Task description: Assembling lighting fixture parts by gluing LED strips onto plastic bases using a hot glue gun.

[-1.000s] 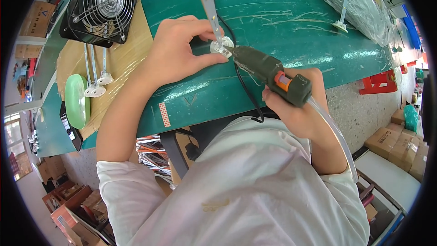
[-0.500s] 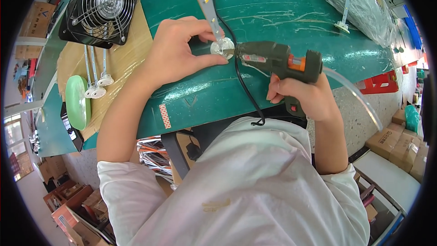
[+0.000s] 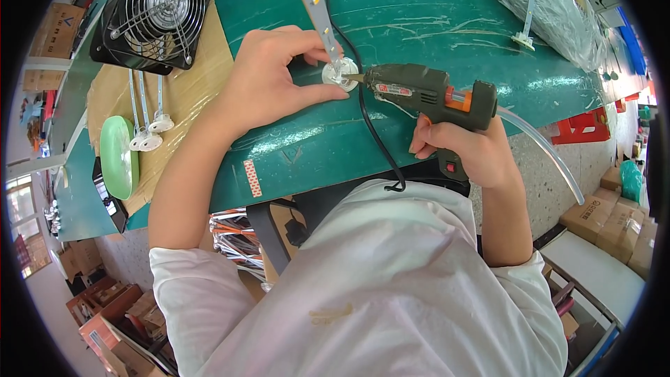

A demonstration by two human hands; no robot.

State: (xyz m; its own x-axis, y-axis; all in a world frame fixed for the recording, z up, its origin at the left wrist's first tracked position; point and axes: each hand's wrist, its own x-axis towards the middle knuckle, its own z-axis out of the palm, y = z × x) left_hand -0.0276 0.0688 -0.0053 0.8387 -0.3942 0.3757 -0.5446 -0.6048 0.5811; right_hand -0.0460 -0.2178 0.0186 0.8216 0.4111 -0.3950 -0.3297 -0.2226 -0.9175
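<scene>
A person's left hand [image 3: 272, 70] is half curled into a C, holding a round white base [image 3: 342, 81] on a green tabletop [image 3: 307, 153]: the thumb lies against the base's near rim, the forefinger beside a pale strip [image 3: 315, 10] dotted with small lights, which rises from the base. The right hand [image 3: 466, 153], right of the base and nearer the person, is wrapped around the handle of a dark green glue gun [image 3: 419, 87]. Its nozzle ends at the base's right rim; whether they touch is unclear. A clear rod [image 3: 548, 139] juts from the gun's rear, farther right of the base. A black cord [image 3: 375, 129] runs just right of the base.
</scene>
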